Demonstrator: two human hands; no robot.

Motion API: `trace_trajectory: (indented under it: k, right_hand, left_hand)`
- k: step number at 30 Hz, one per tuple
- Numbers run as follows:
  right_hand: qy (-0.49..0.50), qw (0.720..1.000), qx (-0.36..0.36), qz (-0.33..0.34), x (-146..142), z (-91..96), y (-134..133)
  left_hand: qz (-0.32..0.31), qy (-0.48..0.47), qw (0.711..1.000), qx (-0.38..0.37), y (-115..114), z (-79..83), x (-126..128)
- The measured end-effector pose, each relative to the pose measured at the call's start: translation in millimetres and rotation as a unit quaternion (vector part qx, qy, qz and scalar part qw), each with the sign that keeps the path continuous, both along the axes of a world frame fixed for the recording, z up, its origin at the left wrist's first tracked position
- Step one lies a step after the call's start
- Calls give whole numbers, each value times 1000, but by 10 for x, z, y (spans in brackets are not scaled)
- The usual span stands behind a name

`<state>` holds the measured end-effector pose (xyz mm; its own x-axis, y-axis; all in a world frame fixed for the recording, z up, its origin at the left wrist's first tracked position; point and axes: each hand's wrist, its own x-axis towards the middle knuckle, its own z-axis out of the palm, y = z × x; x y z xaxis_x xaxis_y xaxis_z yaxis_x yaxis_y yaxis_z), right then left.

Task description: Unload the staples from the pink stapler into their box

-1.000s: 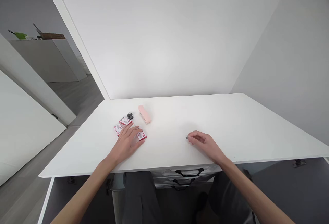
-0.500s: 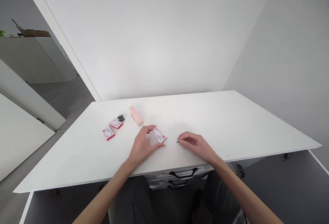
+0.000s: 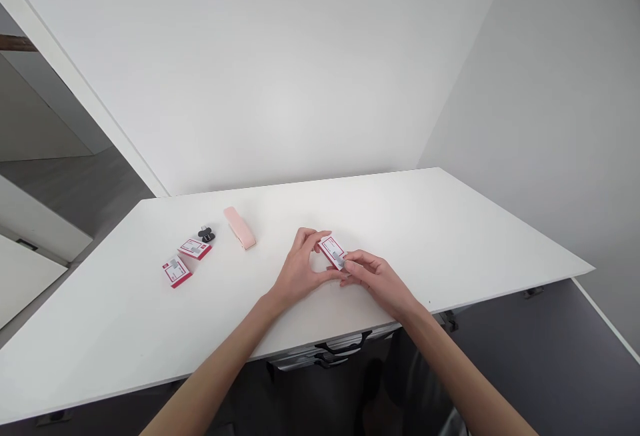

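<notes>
A small white box with red edges (image 3: 332,251), like a staple box, is held tilted just above the white table. My left hand (image 3: 305,264) closes round it, fingers at its far edge and thumb at its near side. My right hand (image 3: 371,275) is closed at the box's right end, thumb and fingertips pinched there. The small grey metal piece, like a staple strip, that it pinched earlier is mostly hidden at the fingertips. A pink stapler (image 3: 240,227) lies to the left of my hands.
Two more red-and-white boxes lie farther left, one behind (image 3: 195,248) and one nearer (image 3: 176,271). Beside them sits a small black object (image 3: 206,234), perhaps a staple remover. The white table (image 3: 440,223) meets a wall at the back, with drawer handles (image 3: 344,348) below its front edge.
My right hand has come up to the box with the staple strip, closing the gap between my hands. My left hand has tilted and shifted the box rightward. The camera view has turned right.
</notes>
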<state>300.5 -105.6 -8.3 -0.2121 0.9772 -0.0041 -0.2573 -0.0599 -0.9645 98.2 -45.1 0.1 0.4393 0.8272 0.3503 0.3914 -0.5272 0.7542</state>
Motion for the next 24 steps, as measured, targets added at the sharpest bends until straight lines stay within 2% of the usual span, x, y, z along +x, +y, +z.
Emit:
trace_trajectory:
  k: [5, 8, 10, 12, 14, 17, 24]
  right_hand:
    - [0, 1000, -9, 2, 32, -22, 10]
    - [3, 1000, -3, 6, 38, -35, 11]
    - [24, 1000, -2, -13, 36, -46, 18]
    - [55, 998, -8, -41, 35, -55, 28]
    - [73, 995, -22, -68, 37, -56, 34]
    - [64, 994, -34, -85, 42, -52, 32]
    - [47, 997, -20, -57, 55, -74, 30]
  left_hand:
    - [-54, -58, 993, -87, 88, 30, -60]
    - [-113, -137, 971, -161, 104, 30, -69]
    - [-130, -187, 954, -193, 107, 28, -64]
    - [-102, -226, 946, -207, 111, 29, -63]
    - [-44, -255, 943, -210, 115, 38, -70]
    - [12, -279, 936, -213, 117, 57, -81]
    - [-2, -262, 940, -217, 104, 51, -65]
